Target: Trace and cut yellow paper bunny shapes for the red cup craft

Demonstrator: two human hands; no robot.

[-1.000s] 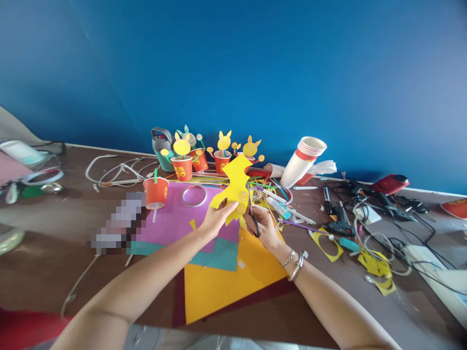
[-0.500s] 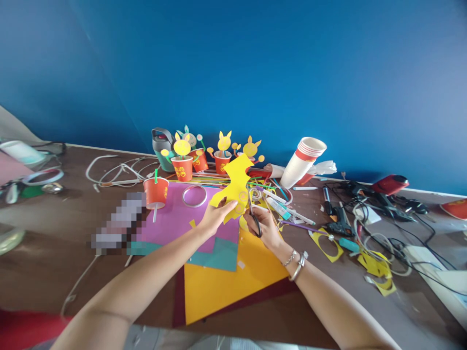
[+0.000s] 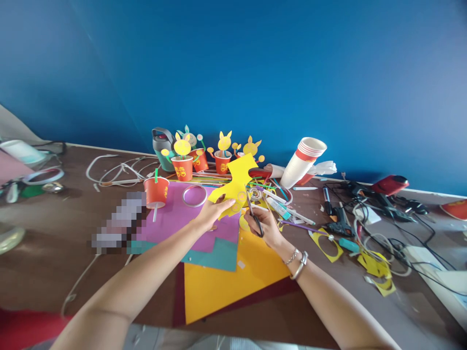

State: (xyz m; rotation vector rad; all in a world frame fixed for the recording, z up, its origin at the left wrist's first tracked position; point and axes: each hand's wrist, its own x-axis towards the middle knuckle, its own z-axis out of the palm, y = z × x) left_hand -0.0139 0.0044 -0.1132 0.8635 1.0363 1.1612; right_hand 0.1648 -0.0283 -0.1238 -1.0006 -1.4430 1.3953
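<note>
My left hand (image 3: 216, 212) pinches a yellow sheet of paper (image 3: 239, 175) with curved cut-outs along its edges and small circles drawn near its lower part. In my right hand (image 3: 268, 226) is a pair of scissors (image 3: 255, 218), its blades pointing up at the right edge of the yellow paper beside the drawn circles. Whether the blades are parted is hard to make out. Under both hands lie purple paper (image 3: 160, 228), teal paper (image 3: 222, 255) and an orange-yellow sheet (image 3: 226, 291).
Red cups with yellow animal figures (image 3: 182, 167) stand along the wall. Stacked paper cups (image 3: 301, 163) lean at the back right, near pens and straws. A tape roll (image 3: 194, 196) lies left of the hands. Glue guns (image 3: 340, 221), cables and paper scraps (image 3: 327, 244) cover the right side.
The yellow paper has turned and shifted slightly in my left hand. A small yellow scrap below that hand has dropped lower. The scissors stay at the paper's right edge.
</note>
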